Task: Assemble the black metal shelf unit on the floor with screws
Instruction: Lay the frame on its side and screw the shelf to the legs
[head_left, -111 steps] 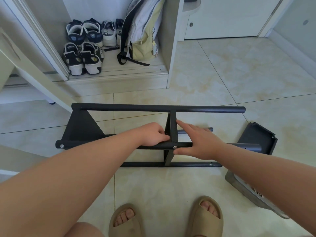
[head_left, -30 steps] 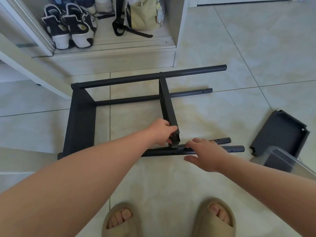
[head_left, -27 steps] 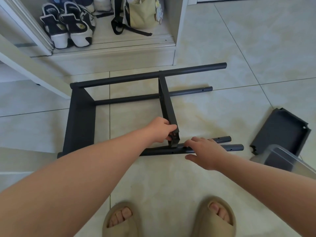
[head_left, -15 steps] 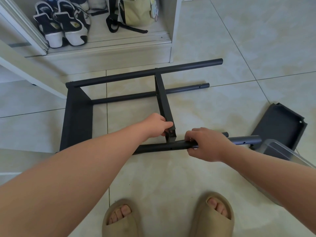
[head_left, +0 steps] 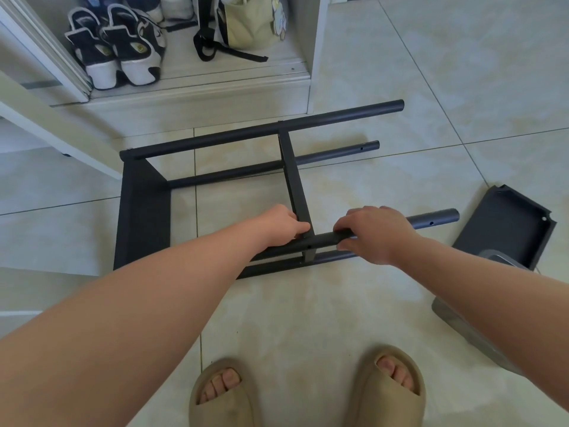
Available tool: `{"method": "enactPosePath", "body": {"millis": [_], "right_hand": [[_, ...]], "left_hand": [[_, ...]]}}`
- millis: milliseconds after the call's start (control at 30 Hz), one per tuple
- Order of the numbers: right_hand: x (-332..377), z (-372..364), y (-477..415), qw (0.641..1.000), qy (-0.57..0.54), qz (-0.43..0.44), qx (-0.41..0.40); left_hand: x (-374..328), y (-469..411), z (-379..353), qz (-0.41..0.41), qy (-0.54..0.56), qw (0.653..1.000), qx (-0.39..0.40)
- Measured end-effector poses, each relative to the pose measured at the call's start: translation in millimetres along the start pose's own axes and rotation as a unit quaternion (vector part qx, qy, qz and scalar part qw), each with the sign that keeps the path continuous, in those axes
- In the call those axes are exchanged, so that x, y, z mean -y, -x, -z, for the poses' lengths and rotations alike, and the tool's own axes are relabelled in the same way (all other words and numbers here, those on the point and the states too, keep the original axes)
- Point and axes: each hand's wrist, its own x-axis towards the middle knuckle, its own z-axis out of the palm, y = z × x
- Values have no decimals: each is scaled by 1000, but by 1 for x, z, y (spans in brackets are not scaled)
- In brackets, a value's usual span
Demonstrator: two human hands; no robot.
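Note:
The black metal shelf frame (head_left: 144, 211) lies on its side on the tiled floor, with a flat end panel at the left and several round tubes running right. A narrow middle panel (head_left: 294, 177) crosses between the tubes. My left hand (head_left: 284, 224) grips the near end of that middle panel. My right hand (head_left: 374, 234) is curled over the near upper tube (head_left: 431, 220), just right of the panel. A second near tube (head_left: 277, 268) lies below it. No screws are visible.
A loose black shelf panel (head_left: 505, 226) lies at the right, with a clear plastic box (head_left: 471, 322) in front of it. An open cabinet at the back holds sneakers (head_left: 117, 53) and a bag (head_left: 249, 23). My sandalled feet (head_left: 308, 392) stand at the bottom.
My right hand has closed over the near upper tube and lifted it against the middle panel's end. My left hand has stayed on the panel. The view shifted slightly.

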Motion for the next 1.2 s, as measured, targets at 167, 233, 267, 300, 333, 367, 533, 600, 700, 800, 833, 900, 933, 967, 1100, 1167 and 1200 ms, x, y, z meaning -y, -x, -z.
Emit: {"method": "enactPosePath", "body": {"millis": [167, 233, 267, 300, 333, 367, 533, 600, 700, 800, 833, 900, 933, 967, 1100, 1167, 1200], "right_hand": [[-1, -13, -2, 1000, 1, -5, 17], [-3, -14, -2, 1000, -4, -7, 11], [-3, -14, -2, 1000, -8, -8, 10], [-3, -14, -3, 1000, -11, -9, 11], [-3, -14, -3, 1000, -11, -10, 13], [-3, -15, -3, 1000, -9, -10, 16], [-2, -19, 0, 1000, 8, -13, 17], [-5, -21, 7, 1000, 19, -17, 17], [-14, -19, 29, 1000, 13, -19, -3], [-34, -15, 63, 999, -2, -32, -36], [-43, -15, 75, 998, -3, -43, -41], [-61, -17, 102, 997, -6, -71, -41], [-70, -20, 115, 995, -7, -87, -38], [-79, -23, 128, 994, -9, -104, -36], [-119, -42, 180, 981, -41, -186, -27], [-140, -56, 204, 972, -53, -227, -20], [-150, -65, 215, 967, -60, -246, -16]], "left_hand": [[6, -2, -9, 5, 7, 1000, -7], [8, -3, -10, 0, 19, 1000, -16], [8, -3, -11, -2, 21, 1000, -19], [9, -3, -12, -4, 20, 1000, -20], [10, -4, -12, -4, 19, 1000, -20], [9, -3, -13, -4, 18, 1000, -19], [5, -1, -13, 14, 25, 999, -27], [3, 1, -18, 24, 32, 998, -39], [-6, 8, -30, 49, 62, 991, -104], [-23, 21, -43, 27, -3, 978, -205], [-30, 27, -48, -9, -34, 975, -221], [-45, 36, -61, -92, -73, 967, -226], [-53, 39, -70, -131, -92, 963, -215], [-62, 42, -79, -167, -116, 959, -198], [-90, 44, -126, -238, -182, 952, -63], [-98, 40, -153, -234, -196, 952, 22], [-100, 39, -167, -226, -199, 952, 56]]}}
